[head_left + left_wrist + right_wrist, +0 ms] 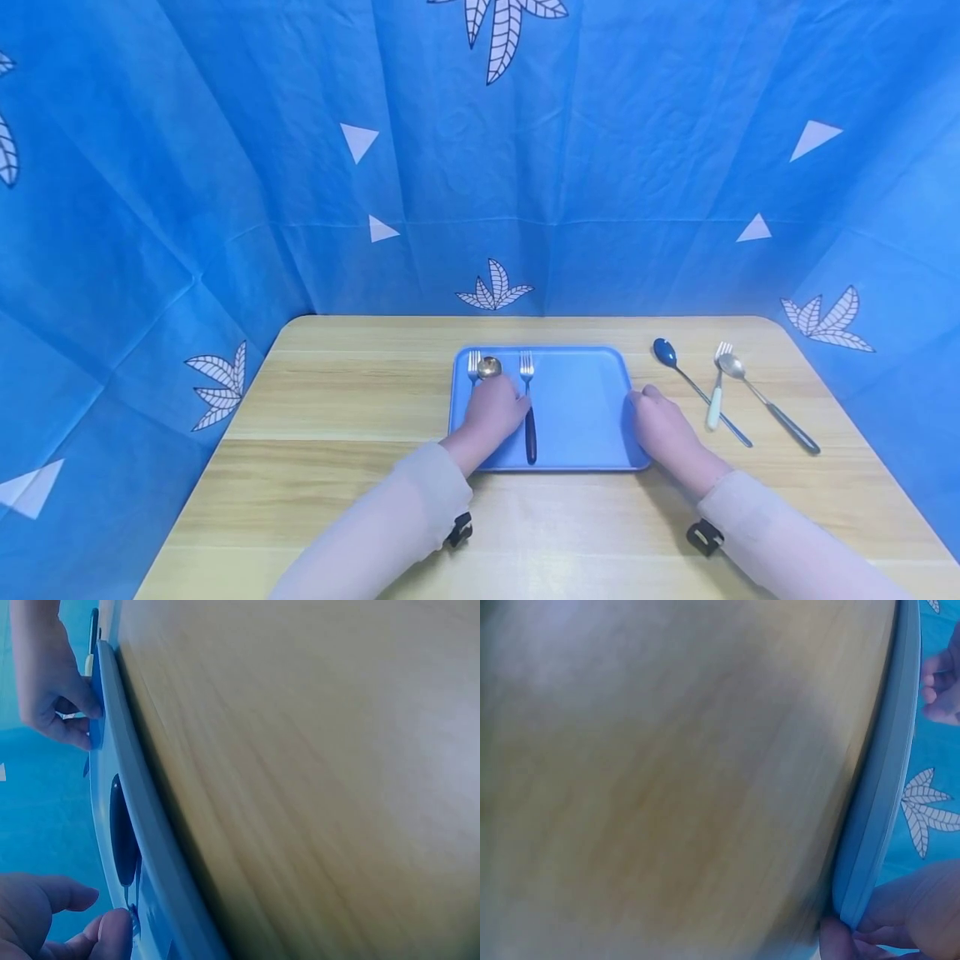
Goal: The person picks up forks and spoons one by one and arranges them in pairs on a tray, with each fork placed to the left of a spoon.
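A blue rectangular tray (587, 408) lies on the table, holding two forks and a gold spoon (490, 367). The dark-handled fork (531, 429) lies near its middle; the other fork (474, 363) is left of the spoon. My left hand (495, 410) hovers over the tray's left half, hiding the lower parts of the spoon and left fork. In the left wrist view a gap shows between that hand's thumb and finger (71, 894), with nothing seen between them. My right hand (666, 429) pinches the tray's right rim, as the right wrist view also shows around the tray corner (853, 904).
Right of the tray lie a dark blue spoon (665, 352), a fork with a pale green handle (715, 408) and a dark-handled spoon (793, 429), partly crossing. Blue patterned cloth (480, 183) hangs behind and beside the wooden table (337, 400).
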A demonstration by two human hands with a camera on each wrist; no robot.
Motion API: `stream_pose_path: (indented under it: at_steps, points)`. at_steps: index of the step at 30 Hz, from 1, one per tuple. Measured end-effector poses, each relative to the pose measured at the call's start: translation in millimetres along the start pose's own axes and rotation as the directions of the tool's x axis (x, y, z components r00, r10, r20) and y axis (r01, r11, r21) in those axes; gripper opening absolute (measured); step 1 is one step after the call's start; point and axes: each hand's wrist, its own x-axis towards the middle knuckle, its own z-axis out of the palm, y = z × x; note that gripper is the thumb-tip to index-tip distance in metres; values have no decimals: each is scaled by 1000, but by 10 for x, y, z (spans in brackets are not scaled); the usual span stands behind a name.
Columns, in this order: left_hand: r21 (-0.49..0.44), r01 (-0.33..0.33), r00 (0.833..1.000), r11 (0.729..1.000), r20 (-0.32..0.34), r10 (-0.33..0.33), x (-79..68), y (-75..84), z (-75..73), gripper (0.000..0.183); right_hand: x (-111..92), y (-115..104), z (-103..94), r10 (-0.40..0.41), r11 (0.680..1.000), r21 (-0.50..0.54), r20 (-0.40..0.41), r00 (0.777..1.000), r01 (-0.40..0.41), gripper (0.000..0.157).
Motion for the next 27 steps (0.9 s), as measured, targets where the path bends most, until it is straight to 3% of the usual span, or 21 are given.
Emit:
stream_pose_path:
  at_steps: [9,16,27]
  points:
    - [43,-3,1000,999,-23,4,-109,-86,-96,41,-2,-4,-9,-3,1000,2,-6,1000,3,22]
    - [39,26,1000,999,-19,-25,-173,-205,-145,12,-16,-28,-23,-4,1000,4,-12,1000,4,21]
    - [-17,43,999,999,-19,-44,-278,-372,-296,23,-37,-46,-34,9,1000,18,4,1000,-9,20]
